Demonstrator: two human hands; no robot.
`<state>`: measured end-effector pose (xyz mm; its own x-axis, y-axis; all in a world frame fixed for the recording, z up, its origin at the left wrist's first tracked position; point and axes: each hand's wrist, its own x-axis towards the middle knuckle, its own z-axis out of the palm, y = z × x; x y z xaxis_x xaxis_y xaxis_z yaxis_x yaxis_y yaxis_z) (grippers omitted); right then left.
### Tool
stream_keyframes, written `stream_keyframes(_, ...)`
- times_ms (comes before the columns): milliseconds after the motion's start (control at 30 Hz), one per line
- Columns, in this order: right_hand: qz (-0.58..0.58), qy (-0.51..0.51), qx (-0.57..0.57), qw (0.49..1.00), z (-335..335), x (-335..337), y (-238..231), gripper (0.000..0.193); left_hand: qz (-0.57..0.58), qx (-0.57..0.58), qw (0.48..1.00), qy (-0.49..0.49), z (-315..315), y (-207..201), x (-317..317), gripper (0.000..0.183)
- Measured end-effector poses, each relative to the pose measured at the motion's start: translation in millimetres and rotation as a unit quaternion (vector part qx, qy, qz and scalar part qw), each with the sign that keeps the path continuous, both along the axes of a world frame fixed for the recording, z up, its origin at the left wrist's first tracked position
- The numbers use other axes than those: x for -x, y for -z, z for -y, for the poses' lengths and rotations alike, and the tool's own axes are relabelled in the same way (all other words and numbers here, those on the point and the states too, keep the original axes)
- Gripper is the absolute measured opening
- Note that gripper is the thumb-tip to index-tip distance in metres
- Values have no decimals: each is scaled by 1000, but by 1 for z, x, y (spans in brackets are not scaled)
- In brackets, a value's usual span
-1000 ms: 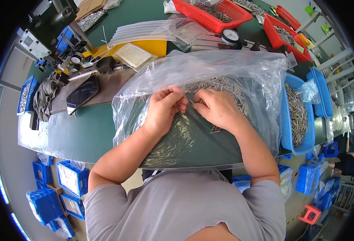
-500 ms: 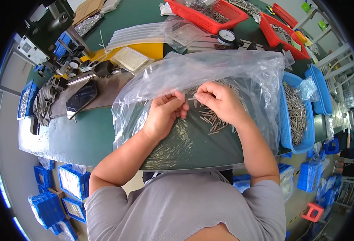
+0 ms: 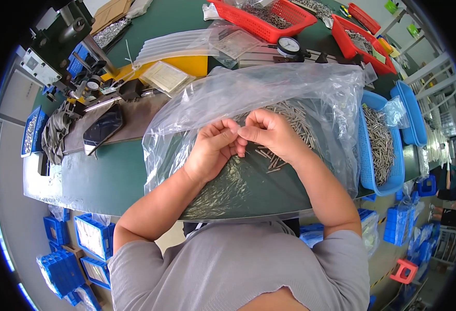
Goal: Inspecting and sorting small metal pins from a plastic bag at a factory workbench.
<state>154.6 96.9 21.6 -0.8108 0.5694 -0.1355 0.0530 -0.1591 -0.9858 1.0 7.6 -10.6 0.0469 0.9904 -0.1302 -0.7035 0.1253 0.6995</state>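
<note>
My left hand (image 3: 212, 150) is closed, its thumb pressed against curled fingers, over a clear plastic bag (image 3: 336, 98) spread on the bench. Against its fingertips rest the pinched thumb and forefinger of my right hand (image 3: 274, 136). Whatever sits between the fingertips is too small and covered to make out. Under and behind my right hand lies a heap of short, slim metal pins (image 3: 298, 122), partly hidden by that hand and by the bag's raised film.
At right stand a blue basket (image 3: 399, 171) of similar pins and another blue tray (image 3: 410, 116). Red baskets (image 3: 272, 35) of metal parts and a dial gauge (image 3: 289, 46) are at the back. A dark phone-like slab (image 3: 103, 128) lies left, near a gauge stand (image 3: 99, 52).
My right hand has moved left, from above the pins to my left hand, and the fingertips now meet. My left hand has barely moved.
</note>
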Motion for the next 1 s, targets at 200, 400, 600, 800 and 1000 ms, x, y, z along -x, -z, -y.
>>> stream_keyframes(200,-40,-40,83,995,3,-1,-9,25,40,-28,998,27,0,2,3,10)
stream_keyframes(400,-48,-32,112,992,5,2,-9,25,58,-43,997,35,2,-1,4,9)
stream_keyframes(600,0,-13,42,999,-4,-5,-7,31,55,-42,997,19,-3,0,4,8)
stream_keyframes(800,55,55,-291,953,5,3,2,18,-8,-10,1000,-18,-3,3,2,5)
stream_keyframes(1000,112,164,-583,788,23,-33,-68,15,-21,-7,999,-47,-2,2,4,6)
